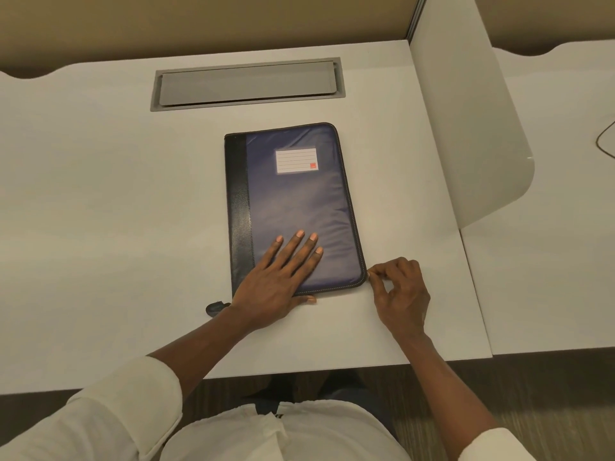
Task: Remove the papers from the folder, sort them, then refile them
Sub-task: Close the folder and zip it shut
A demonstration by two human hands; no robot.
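Observation:
A closed blue zip folder [299,197] with a black spine strip and a white label lies flat in the middle of the white desk [100,211]. My left hand [279,277] rests flat on the folder's near part, fingers spread, pressing it down. At the folder's near right corner, my right hand [399,291] pinches something small on the zipped edge between thumb and forefinger; it looks like the zip pull, though it is too small to tell. No papers are visible; the folder hides its contents.
A grey cable hatch [248,84] is set into the desk behind the folder. A small black tab [214,307] lies by the folder's near left corner. A white divider panel [466,128] stands at the right, with a thin cable [604,136] beyond it.

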